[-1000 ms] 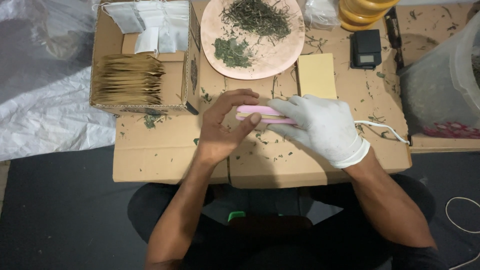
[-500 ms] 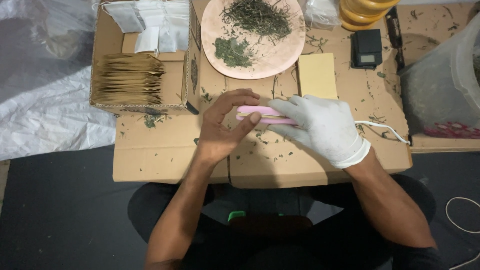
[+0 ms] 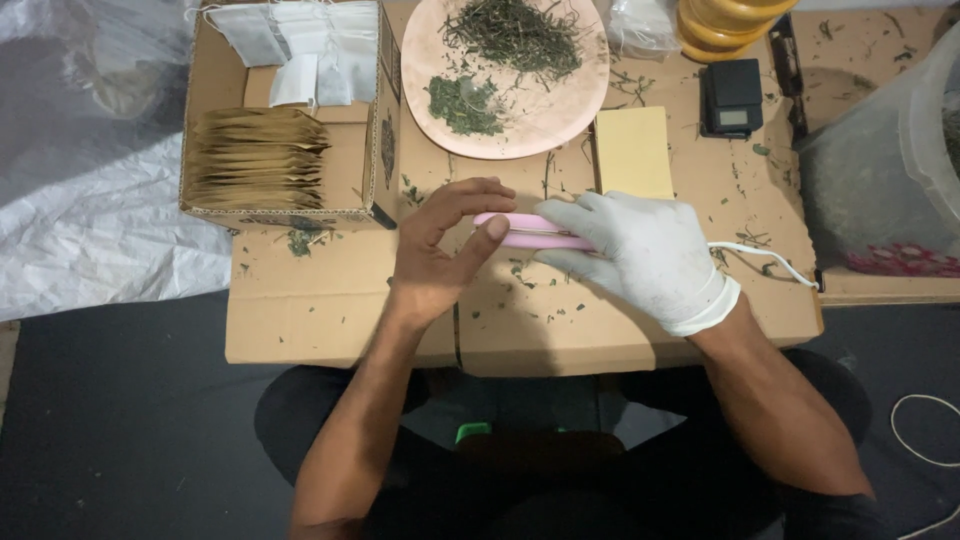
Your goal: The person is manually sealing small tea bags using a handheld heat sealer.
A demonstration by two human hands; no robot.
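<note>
From the head view, your gloved right hand [image 3: 645, 255] is clamped down over the pink sealer [image 3: 530, 231], and your bare left hand [image 3: 445, 250] pinches its free end, thumb against the tip; both sit mid-way across the cardboard [image 3: 330, 310], just below the plate [image 3: 560, 115] of dried herbs [image 3: 515, 35]. What lies between the sealer's arms is hidden. A stack of brown sachets [image 3: 258, 158] already fills the box [image 3: 372, 160], with white bags [image 3: 295, 45] behind it, so some work looks done; herbs on the plate remain.
</note>
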